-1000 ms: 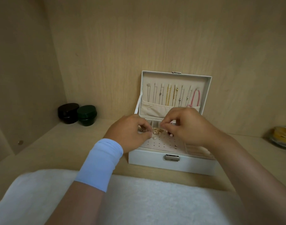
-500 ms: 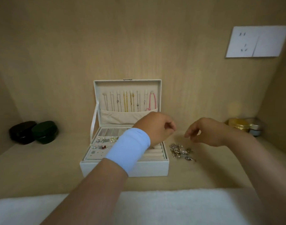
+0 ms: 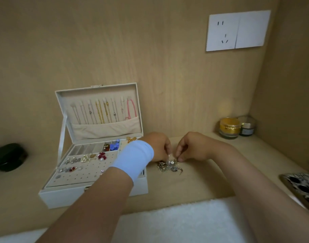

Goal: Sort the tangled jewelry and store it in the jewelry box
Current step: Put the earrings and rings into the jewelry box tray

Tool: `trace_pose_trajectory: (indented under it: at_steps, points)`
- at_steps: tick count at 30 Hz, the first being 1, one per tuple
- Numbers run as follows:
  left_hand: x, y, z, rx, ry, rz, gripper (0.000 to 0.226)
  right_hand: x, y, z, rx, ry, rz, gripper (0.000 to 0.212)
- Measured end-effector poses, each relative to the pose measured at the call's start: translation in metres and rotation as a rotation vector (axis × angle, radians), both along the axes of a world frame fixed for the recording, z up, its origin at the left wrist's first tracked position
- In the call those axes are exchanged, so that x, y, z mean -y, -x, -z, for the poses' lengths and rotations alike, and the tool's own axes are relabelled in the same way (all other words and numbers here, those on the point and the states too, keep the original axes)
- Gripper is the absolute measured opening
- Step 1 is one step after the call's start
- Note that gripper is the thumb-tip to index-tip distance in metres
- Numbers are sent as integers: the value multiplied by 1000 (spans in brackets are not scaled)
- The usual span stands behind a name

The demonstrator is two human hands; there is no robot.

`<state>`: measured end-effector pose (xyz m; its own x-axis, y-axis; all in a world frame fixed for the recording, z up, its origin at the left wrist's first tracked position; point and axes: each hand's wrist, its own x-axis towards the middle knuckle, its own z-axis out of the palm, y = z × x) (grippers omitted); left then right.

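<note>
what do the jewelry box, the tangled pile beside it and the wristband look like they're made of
Jewelry box: smooth white outside, probably faux leather; beige matte lining looks like velvet or suede.
Tangled pile: small metal pieces, silver and gold tone, with bright glints.
Wristband: pale blue soft stretch fabric, matte, snug round the wrist.
</note>
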<state>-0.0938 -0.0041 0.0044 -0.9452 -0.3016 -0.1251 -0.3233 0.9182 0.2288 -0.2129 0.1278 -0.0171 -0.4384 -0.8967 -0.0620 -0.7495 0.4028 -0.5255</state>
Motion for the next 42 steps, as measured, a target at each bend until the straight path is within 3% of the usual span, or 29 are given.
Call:
trace_pose_trajectory:
  at_steps: [9, 13, 17, 20, 23, 25, 29, 37, 42]
  points:
    - [0, -6, 1, -295, -423, -103, 34, -8, 0, -14, 277, 245, 115, 10]
    - [3, -10, 2, -414, -559, -92, 17, -9, -4, -22, 402, 295, 158, 9]
    - [5, -15, -1, -495, -647, -88, 16, -8, -4, -21, 521, 337, 167, 19]
    - [5, -18, -3, -509, -626, -119, 11, -7, -2, -19, 476, 304, 178, 24]
    - [4, -18, -3, -500, -485, -146, 6, -11, 3, -14, 250, 171, 122, 7]
    - [2, -18, -4, -501, -406, -141, 6, -13, 6, -8, 117, 29, 71, 16]
    - [1, -21, -7, -491, -393, -133, 7, -11, 8, 0, 84, -6, 63, 19]
    - [-1, -33, -9, -538, -592, -138, 14, -10, 4, -3, 63, -27, 80, 10]
    - [5, -49, -17, -605, -596, -144, 16, -5, -12, -18, 239, 230, 129, 6]
